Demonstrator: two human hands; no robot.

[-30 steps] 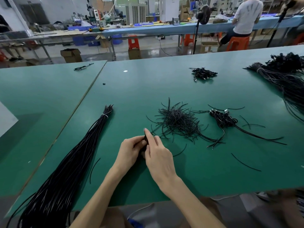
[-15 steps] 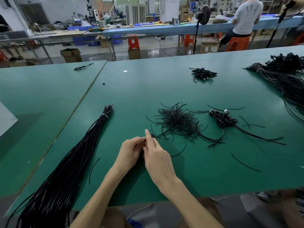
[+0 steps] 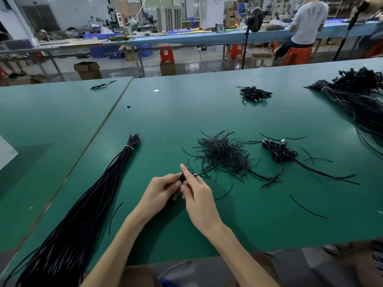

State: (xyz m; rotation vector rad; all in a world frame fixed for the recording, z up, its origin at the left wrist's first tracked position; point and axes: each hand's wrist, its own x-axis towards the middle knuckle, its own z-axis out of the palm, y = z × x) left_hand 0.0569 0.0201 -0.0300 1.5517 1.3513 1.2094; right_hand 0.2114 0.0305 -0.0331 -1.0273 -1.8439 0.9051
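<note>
My left hand (image 3: 158, 188) and my right hand (image 3: 196, 195) meet over the green table (image 3: 186, 112), both pinching a small coiled black cable (image 3: 183, 176) between their fingertips. A thin black tie strand (image 3: 202, 173) runs from the right hand's fingers toward the loose pile of short black ties (image 3: 222, 155) just beyond. My right index finger points straight up along the cable. Most of the coiled cable is hidden by my fingers.
A long tied bundle of black cables (image 3: 87, 204) lies at the left. Coiled cables (image 3: 278, 151) sit right of the tie pile, more (image 3: 253, 94) farther back, and a big bundle (image 3: 356, 96) at far right. Stray ties (image 3: 307, 207) lie near the front edge.
My hands have stayed together at the same place. A thin tie strand now shows stretching out from the right fingers toward the pile.
</note>
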